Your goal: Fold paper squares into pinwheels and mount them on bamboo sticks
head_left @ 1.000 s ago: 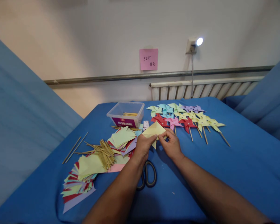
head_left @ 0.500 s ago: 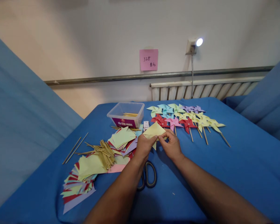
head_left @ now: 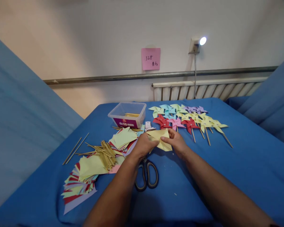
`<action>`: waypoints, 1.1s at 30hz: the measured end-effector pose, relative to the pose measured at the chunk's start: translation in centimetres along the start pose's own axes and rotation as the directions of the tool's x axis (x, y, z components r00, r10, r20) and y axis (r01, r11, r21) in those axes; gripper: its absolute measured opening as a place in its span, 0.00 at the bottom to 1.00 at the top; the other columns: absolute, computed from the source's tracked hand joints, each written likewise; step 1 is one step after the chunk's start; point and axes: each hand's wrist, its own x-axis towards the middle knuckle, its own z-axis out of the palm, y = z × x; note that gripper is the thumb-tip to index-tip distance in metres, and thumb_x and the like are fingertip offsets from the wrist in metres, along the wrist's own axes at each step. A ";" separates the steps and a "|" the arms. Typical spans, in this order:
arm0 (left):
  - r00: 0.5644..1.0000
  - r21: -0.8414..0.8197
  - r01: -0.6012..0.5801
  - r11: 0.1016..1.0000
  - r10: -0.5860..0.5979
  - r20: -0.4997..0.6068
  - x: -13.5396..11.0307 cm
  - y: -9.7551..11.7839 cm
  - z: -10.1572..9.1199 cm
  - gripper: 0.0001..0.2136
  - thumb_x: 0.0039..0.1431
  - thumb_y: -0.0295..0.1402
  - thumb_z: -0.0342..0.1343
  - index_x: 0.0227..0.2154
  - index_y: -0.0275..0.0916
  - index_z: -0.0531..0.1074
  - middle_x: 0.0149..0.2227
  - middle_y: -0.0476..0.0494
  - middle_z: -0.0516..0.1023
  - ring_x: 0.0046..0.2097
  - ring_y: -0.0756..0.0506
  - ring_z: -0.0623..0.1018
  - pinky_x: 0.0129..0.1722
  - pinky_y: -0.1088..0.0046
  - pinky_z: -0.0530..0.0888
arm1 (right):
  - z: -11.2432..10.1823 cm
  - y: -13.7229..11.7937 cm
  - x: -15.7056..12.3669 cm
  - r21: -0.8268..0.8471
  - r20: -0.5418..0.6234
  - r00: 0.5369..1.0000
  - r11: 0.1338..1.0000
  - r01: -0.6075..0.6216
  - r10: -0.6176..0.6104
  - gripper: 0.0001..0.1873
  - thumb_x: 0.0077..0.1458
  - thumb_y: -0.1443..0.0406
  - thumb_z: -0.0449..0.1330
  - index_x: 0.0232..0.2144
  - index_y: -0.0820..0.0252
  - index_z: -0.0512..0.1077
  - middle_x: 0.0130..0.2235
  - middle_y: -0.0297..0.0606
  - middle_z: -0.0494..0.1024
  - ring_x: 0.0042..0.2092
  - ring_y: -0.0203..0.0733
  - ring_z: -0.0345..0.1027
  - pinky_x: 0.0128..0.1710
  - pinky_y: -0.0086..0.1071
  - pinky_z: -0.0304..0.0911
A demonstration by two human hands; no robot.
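A yellow paper square [head_left: 161,135], creased and spread nearly flat, is held between my two hands above the blue-covered table. My left hand [head_left: 144,145] grips its left edge, thumb on top. On the right side my right hand [head_left: 176,142] pinches it, the thumb lying across the paper and the fingers behind. Black-handled scissors [head_left: 152,175] lie just below my hands, their blades partly hidden by my left hand. Beyond the paper is a small white box [head_left: 148,125].
Several finished pinwheels [head_left: 191,125] on sticks lie at the back right. A clear plastic tub [head_left: 127,121] with sticks stands behind. To the left are a bundle of sticks [head_left: 106,155], fanned coloured paper [head_left: 79,192], a paper stack [head_left: 123,138] and two loose sticks [head_left: 75,148].
The paper has turned and been opened from a pointed, folded shape to a flatter square. My hands have shifted slightly, uncovering more of the scissors.
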 end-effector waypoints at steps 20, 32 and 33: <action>0.970 -0.352 0.061 0.934 -0.139 -0.200 0.5 -1.8 1.6 0.20 0.38 0.29 0.67 0.38 0.34 0.74 0.35 0.42 0.80 0.33 0.46 0.77 0.36 0.71 0.72 | 1.6 2.4 0.2 0.251 -0.288 0.956 0.960 0.128 -0.053 0.21 0.40 0.63 0.71 0.39 0.60 0.73 0.38 0.39 0.82 0.36 0.45 0.76 0.40 0.39 0.70; 0.945 -0.775 0.183 0.605 -0.326 -0.032 -1.0 -1.2 3.9 0.12 0.40 0.28 0.69 0.30 0.36 0.75 0.29 0.46 0.79 0.31 0.49 0.78 0.36 0.74 0.73 | 1.7 2.2 0.2 0.243 -0.358 0.925 0.944 0.223 -0.126 0.21 0.41 0.62 0.70 0.40 0.59 0.73 0.41 0.40 0.81 0.40 0.46 0.76 0.43 0.41 0.70; 0.949 -0.756 0.153 0.636 -0.308 -0.067 -0.9 -1.2 4.0 0.12 0.39 0.28 0.69 0.30 0.35 0.76 0.28 0.45 0.80 0.31 0.49 0.78 0.36 0.74 0.73 | 1.7 2.3 0.2 0.230 -0.355 0.926 0.948 0.218 -0.127 0.21 0.42 0.62 0.70 0.40 0.59 0.73 0.42 0.40 0.81 0.40 0.47 0.76 0.44 0.41 0.70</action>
